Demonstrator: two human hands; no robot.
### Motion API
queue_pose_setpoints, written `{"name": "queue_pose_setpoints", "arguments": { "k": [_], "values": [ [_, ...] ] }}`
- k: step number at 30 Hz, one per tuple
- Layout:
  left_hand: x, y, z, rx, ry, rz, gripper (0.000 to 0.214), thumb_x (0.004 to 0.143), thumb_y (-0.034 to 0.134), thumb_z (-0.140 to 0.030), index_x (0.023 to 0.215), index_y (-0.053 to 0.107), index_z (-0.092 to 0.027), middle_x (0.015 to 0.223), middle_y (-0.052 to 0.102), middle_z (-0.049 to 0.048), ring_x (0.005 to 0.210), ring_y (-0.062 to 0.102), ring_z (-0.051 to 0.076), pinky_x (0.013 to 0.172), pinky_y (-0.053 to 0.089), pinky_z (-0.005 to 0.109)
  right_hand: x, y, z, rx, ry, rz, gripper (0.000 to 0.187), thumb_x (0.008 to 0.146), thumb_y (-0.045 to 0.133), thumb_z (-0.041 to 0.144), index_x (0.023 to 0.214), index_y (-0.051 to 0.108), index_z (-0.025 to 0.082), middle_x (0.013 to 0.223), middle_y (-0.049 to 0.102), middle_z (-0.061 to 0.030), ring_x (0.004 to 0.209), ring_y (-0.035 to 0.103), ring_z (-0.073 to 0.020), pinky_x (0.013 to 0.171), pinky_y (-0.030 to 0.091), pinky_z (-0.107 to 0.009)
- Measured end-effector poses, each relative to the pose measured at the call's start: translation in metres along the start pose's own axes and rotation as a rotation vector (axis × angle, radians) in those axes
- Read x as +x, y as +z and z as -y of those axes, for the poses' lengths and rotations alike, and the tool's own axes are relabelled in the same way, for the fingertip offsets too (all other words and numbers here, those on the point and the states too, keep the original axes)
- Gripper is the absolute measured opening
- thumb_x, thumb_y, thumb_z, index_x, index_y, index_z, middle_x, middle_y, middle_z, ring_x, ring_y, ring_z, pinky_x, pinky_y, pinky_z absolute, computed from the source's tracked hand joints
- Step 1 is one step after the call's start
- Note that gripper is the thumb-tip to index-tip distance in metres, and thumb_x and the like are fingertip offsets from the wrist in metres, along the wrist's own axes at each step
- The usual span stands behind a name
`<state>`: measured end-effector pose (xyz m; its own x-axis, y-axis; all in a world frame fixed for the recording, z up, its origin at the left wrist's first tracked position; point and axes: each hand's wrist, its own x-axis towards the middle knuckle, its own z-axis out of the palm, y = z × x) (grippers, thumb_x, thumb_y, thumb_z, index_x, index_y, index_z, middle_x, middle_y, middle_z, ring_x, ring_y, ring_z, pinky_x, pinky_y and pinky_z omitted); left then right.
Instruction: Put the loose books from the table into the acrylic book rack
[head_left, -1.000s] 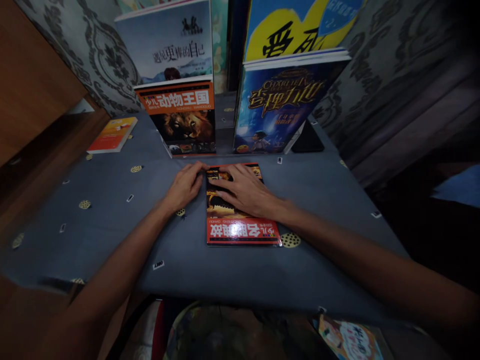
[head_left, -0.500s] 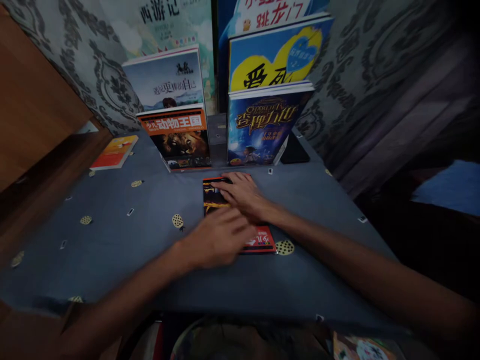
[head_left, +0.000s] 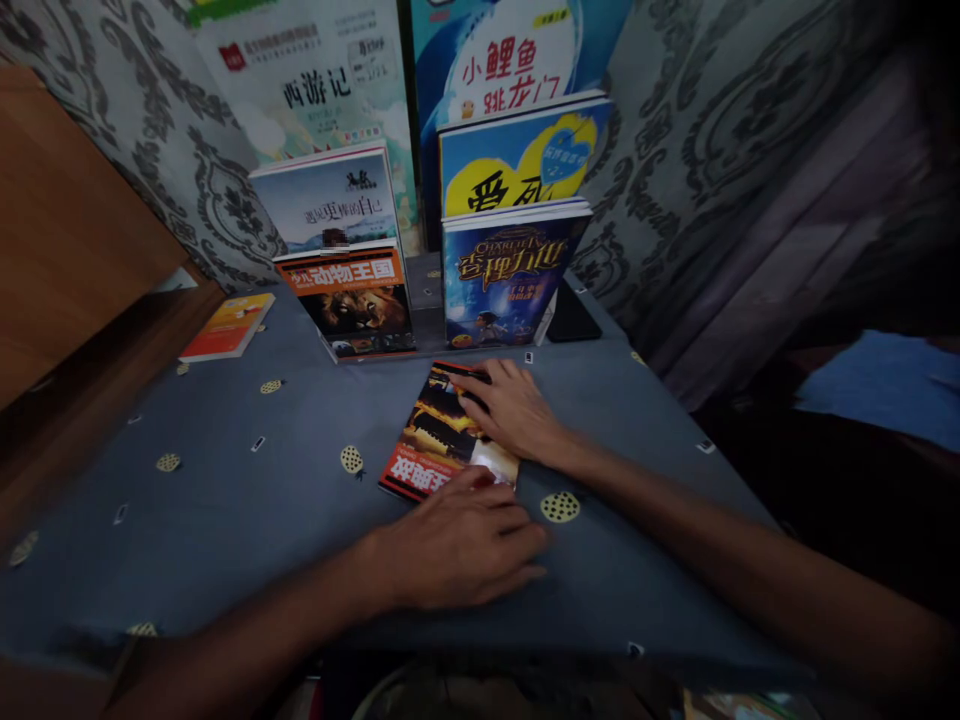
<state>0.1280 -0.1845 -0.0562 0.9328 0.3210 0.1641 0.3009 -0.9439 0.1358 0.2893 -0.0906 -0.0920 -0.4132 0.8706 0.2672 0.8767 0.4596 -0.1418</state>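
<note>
A small book [head_left: 433, 425] with a black, orange and red cover lies flat on the cloth-covered table, upside down to me and slanted. My right hand [head_left: 519, 408] rests on its upper right side, fingers spread and lying flat. Over the lower right corner is my left hand [head_left: 472, 540], its fingers stretched out and pointing right. That hand hides part of the cover's lower edge. Neither hand is wrapped around the book.
Beyond the hands, books stand in two stacks: an animal book [head_left: 367, 300] in front on the left, a blue book [head_left: 510, 275] on the right. An orange book [head_left: 229, 328] lies at far left. A dark flat object [head_left: 574, 315] lies behind the blue book.
The book has turned clockwise, its near end swinging left. My left hand has moved toward me, uncovering more of the cover. My right hand stays on the book's far part.
</note>
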Motion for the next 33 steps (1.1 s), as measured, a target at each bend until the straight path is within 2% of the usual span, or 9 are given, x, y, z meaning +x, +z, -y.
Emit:
{"name": "queue_pose_setpoints", "arguments": {
  "k": [3, 6, 9, 14, 18, 23, 27, 30, 33],
  "values": [
    [-0.011, -0.003, 0.003, -0.009, -0.078, -0.018, 0.03, 0.105, 0.042, -0.035, 0.095, 0.064, -0.018, 0.08, 0.07, 0.0024, 0.082, 0.064, 0.018, 0.087, 0.048, 0.034, -0.018, -0.008, -0.008, -0.058, 0.024, -0.042, 0.039, 0.101, 0.046, 0.037, 0.131, 0.067, 0.022, 0.11, 0.062, -0.0143, 0.1, 0.052, -0.0297, 0.082, 0.04, -0.039],
    [-0.028, -0.003, 0.011, 0.074, -0.148, -0.093, 0.032, 0.105, 0.041, -0.032, 0.085, 0.062, -0.019, 0.075, 0.067, 0.0019, 0.077, 0.063, 0.017, 0.088, 0.048, 0.034, -0.038, -0.014, -0.014, -0.097, 0.039, -0.07, 0.039, 0.101, 0.046, 0.037, 0.126, 0.069, 0.02, 0.1, 0.061, -0.0137, 0.093, 0.054, -0.0284, 0.079, 0.042, -0.038],
    [-0.045, -0.004, 0.021, 0.155, -0.189, -0.13, 0.03, 0.105, 0.041, -0.025, 0.086, 0.063, -0.02, 0.075, 0.066, 0.0014, 0.078, 0.061, 0.017, 0.084, 0.048, 0.033, -0.056, -0.018, -0.016, -0.102, 0.038, -0.093, 0.038, 0.101, 0.044, 0.035, 0.123, 0.07, 0.019, 0.093, 0.061, -0.0115, 0.085, 0.057, -0.0259, 0.074, 0.044, -0.036],
    [-0.059, -0.009, 0.031, 0.211, -0.259, -0.084, 0.027, 0.104, 0.044, -0.024, 0.086, 0.063, -0.02, 0.072, 0.064, 0.001, 0.075, 0.058, 0.018, 0.08, 0.047, 0.034, -0.078, -0.024, -0.009, -0.09, 0.016, -0.082, 0.036, 0.101, 0.044, 0.033, 0.12, 0.07, 0.017, 0.09, 0.06, -0.0094, 0.075, 0.059, -0.0214, 0.067, 0.046, -0.032],
    [-0.06, -0.013, 0.038, 0.103, -0.296, -0.093, 0.024, 0.101, 0.048, -0.025, 0.085, 0.064, -0.02, 0.073, 0.067, 0.0014, 0.076, 0.059, 0.018, 0.079, 0.046, 0.033, -0.084, -0.029, -0.005, -0.066, -0.004, -0.061, 0.035, 0.1, 0.046, 0.033, 0.118, 0.07, 0.015, 0.091, 0.061, -0.0095, 0.075, 0.061, -0.0202, 0.066, 0.047, -0.031],
    [-0.06, -0.017, 0.066, -0.167, -0.5, -0.237, 0.024, 0.1, 0.047, -0.026, 0.084, 0.064, -0.02, 0.078, 0.067, 0.0024, 0.074, 0.06, 0.016, 0.071, 0.047, 0.029, -0.075, -0.037, -0.01, -0.012, 0.008, -0.021, 0.028, 0.099, 0.049, 0.029, 0.109, 0.073, 0.018, 0.088, 0.062, -0.0072, 0.07, 0.059, -0.0178, 0.06, 0.043, -0.029],
    [-0.058, -0.01, 0.097, -0.061, -0.698, -0.401, 0.018, 0.096, 0.045, -0.022, 0.103, 0.062, -0.018, 0.101, 0.068, 0.0079, 0.098, 0.061, 0.023, 0.09, 0.05, 0.039, -0.052, -0.042, -0.002, 0.036, -0.081, -0.065, 0.028, 0.1, 0.047, 0.025, 0.096, 0.073, 0.016, 0.093, 0.063, -0.0103, 0.086, 0.061, -0.0225, 0.072, 0.049, -0.033],
    [-0.057, 0.001, 0.11, -0.023, -0.748, -0.397, 0.026, 0.093, 0.044, -0.017, 0.114, 0.059, -0.018, 0.117, 0.067, 0.0099, 0.111, 0.059, 0.025, 0.101, 0.047, 0.044, -0.027, -0.038, 0.016, 0.084, -0.158, -0.016, 0.027, 0.099, 0.047, 0.023, 0.103, 0.073, 0.015, 0.099, 0.065, -0.0119, 0.092, 0.061, -0.0236, 0.079, 0.051, -0.037],
    [-0.058, 0.011, 0.113, 0.011, -0.761, -0.359, 0.03, 0.096, 0.041, -0.017, 0.121, 0.058, -0.017, 0.122, 0.067, 0.0117, 0.115, 0.06, 0.026, 0.102, 0.048, 0.047, -0.003, -0.024, 0.037, 0.126, -0.235, 0.026, 0.03, 0.097, 0.047, 0.014, 0.115, 0.069, 0.011, 0.116, 0.066, -0.0173, 0.108, 0.061, -0.0279, 0.094, 0.051, -0.046]
  ]
}}
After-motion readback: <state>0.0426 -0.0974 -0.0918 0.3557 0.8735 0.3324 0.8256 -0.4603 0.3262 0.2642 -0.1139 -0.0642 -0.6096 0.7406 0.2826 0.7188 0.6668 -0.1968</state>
